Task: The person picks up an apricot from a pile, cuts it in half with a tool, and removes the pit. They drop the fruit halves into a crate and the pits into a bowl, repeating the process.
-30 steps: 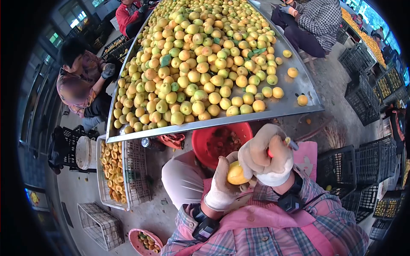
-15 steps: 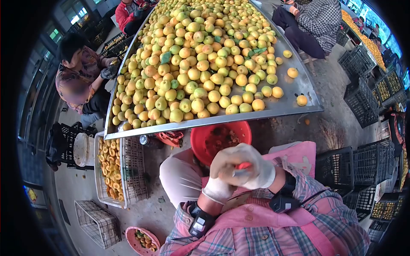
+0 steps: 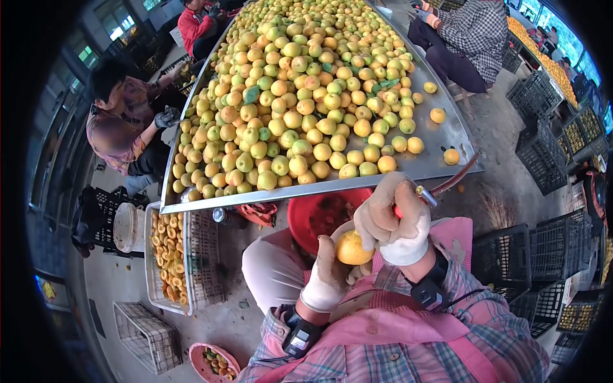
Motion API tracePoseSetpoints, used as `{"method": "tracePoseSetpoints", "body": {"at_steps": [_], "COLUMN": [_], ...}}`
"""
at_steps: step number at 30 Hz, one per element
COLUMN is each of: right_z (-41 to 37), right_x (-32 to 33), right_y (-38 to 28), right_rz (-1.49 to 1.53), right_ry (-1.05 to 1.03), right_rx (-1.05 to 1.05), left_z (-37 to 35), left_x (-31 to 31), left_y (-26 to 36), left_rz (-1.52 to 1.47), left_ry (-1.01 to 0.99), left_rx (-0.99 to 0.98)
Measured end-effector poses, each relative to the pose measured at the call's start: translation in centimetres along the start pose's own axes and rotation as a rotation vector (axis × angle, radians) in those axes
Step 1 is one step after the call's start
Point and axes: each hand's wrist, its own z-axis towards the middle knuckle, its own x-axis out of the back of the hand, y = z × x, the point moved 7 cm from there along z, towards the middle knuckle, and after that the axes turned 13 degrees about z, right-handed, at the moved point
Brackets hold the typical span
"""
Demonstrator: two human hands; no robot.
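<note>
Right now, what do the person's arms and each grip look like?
Left grip and right grip wear tan gloves with whitish cuffs. Sleeves are pink and blue-grey plaid. Each wrist has a boxy black device; a thin dark cable shows by the right one.

Yellow fruit (image 3: 354, 247), beige gloves (image 3: 387, 210), red-handled tool (image 3: 426, 196), pink-blue plaid shirt (image 3: 485, 325), red basin (image 3: 301, 220)
</note>
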Motion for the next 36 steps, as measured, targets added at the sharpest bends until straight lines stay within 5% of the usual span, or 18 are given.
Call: {"method": "tracePoseSetpoints", "body": {"at_steps": [4, 6, 8, 11, 14, 15, 16, 18, 22, 24, 27, 29, 30, 31, 33, 36], "right_z": [-0.7, -1.1, -1.2, -0.9, -0.9, -0.8, -0.5, -0.2, -0.2, -0.4, -0.8, -1.2, -1.4, -1.5, -1.6, -1.9], "right_x": [-1.1, -1.2, -1.8, -4.2, -1.1, -0.7, -0.6, -0.6, -0.8, -1.2, -1.0, -0.9, -0.8, -0.8, 0.2, 2.3], "right_y": [0.5, 0.6, 0.5, 0.1, 1.3, 1.6, 1.8, 1.3, 1.3, 1.3, 1.3, 1.5, 1.4, 1.3, 2.1, 3.3], "right_rz": [0.06, -0.191, -0.176, -0.867, -0.53, -0.36, -0.358, -0.05, 0.07, 0.04, -0.131, -0.268, -0.46, -0.654, -0.453, -0.155], "right_ry": [-0.086, -0.003, 0.022, -0.142, 0.043, 0.114, 0.113, 0.057, 0.039, 0.049, 0.063, 0.07, 0.101, 0.129, 0.186, 0.315], "right_rx": [0.048, -0.011, -0.031, 0.121, -0.097, -0.101, -0.103, 0.037, 0.102, 0.08, 0.034, 0.007, 0.005, 0.005, -0.045, -0.094], "left_z": [-0.1, -0.3, -1.2, -1.1, -0.1, 0.8, 0.6, 0.1, -0.2, -0.4, 0.4, 0.3, 0.0, -0.6, -1.2, -0.7], "left_x": [0.6, 0.9, 0.0, 0.5, 2.3, 4.0, 3.1, 1.7, 1.8, 1.9, 1.0, 2.2, 1.9, 1.1, 0.9, 1.2], "left_y": [-0.1, 0.5, 3.8, 3.5, 2.4, 0.1, 1.0, 0.7, -1.6, -2.3, -1.8, -1.8, -1.3, 1.5, 3.0, 3.0], "left_rz": [0.064, 0.206, 0.857, 1.091, 1.071, 0.717, 0.717, -0.045, -0.191, -0.172, -0.388, -0.084, -0.085, 0.273, 0.827, 0.957], "left_ry": [0.188, 0.249, 0.448, 0.327, 0.262, 0.199, 0.203, 0.276, 0.103, 0.21, 0.047, 0.367, 0.367, 0.355, 0.367, 0.356], "left_rx": [-0.103, -0.109, -0.543, -0.751, -0.564, -0.332, -0.332, 0.034, 0.081, 0.176, -0.002, -0.047, -0.044, -0.227, -0.455, -0.485]}}
